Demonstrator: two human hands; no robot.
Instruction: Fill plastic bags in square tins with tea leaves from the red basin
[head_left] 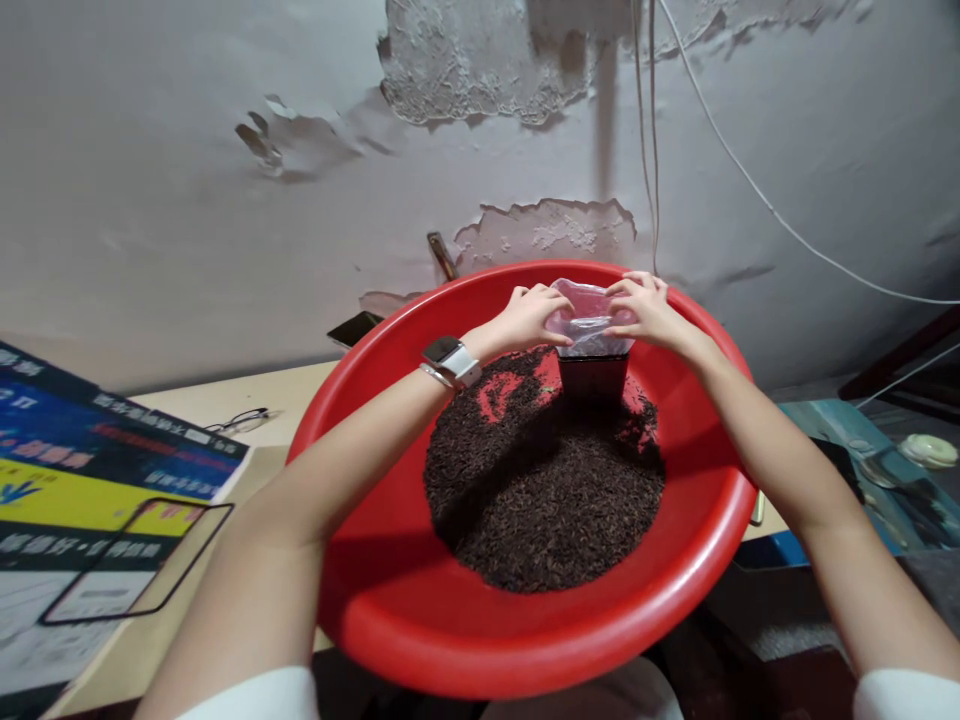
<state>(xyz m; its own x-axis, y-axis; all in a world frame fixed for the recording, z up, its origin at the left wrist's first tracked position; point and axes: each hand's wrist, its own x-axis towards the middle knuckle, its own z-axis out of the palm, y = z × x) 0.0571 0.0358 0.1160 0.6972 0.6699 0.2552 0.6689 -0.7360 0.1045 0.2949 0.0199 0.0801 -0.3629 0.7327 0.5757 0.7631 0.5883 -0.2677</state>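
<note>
A clear plastic bag (589, 300) is spread at its mouth between my two hands. My left hand (534, 318), with a watch (450, 360) on its wrist, pinches the left side of the bag's rim. The right side is gripped by my right hand (646, 308), fingers curled over the edge. Below the bag's mouth stands a dark, square-sided container (594, 380), its top edge meeting the plastic. It rests in a large red basin (525, 650), among dark brown grain-like pieces (547, 510) covering much of the bottom.
On the left lie printed sheets (97, 460), a thin black frame (142, 610) and glasses (238, 420) on a pale table (292, 385). Behind the basin rises a peeling wall (187, 200) with hanging white cables (720, 140). At right is a picture-covered surface (862, 440) with a pale round object (928, 450).
</note>
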